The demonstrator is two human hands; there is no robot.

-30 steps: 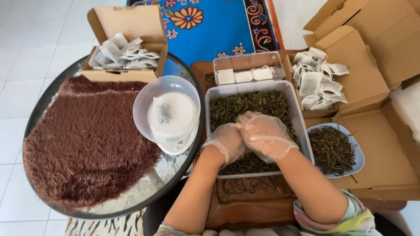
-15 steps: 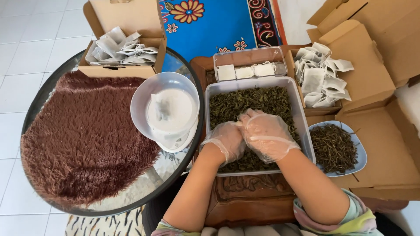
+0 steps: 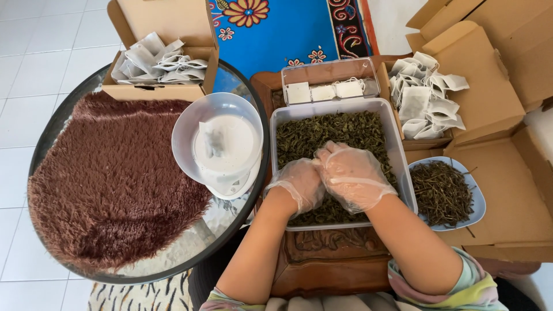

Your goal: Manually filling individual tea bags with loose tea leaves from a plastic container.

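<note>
Both hands, in thin clear plastic gloves, are down in a rectangular clear plastic tub of dark green dried leaves (image 3: 340, 129) that sits on a carved brown wooden stand (image 3: 328, 259). The left hand (image 3: 300, 183) is curled, fingers bent inward against the leaves; the right hand (image 3: 351, 175) lies just beside it, touching it, its fingers folded down toward the left hand's fingertips. The two are pressed together over the middle of the tub (whether they pinch anything between them cannot be told, since the fingertips are hidden).

Behind the tub stands a smaller clear plastic box (image 3: 328, 80) holding small white squares. To the right, a light blue oval plate of dark twiggy leaf bits (image 3: 443, 193) rests on an open brown cardboard box (image 3: 507, 190), and another cardboard box holds a heap of empty white filter sachets (image 3: 426, 95). To the left, a round glass table (image 3: 230, 219) bears a shaggy brown fur mat (image 3: 109, 178), a white kitchen scale with a translucent bowl (image 3: 222, 144) and a further cardboard box of white sachets (image 3: 158, 60). A blue patterned rug (image 3: 282, 29) lies beyond.
</note>
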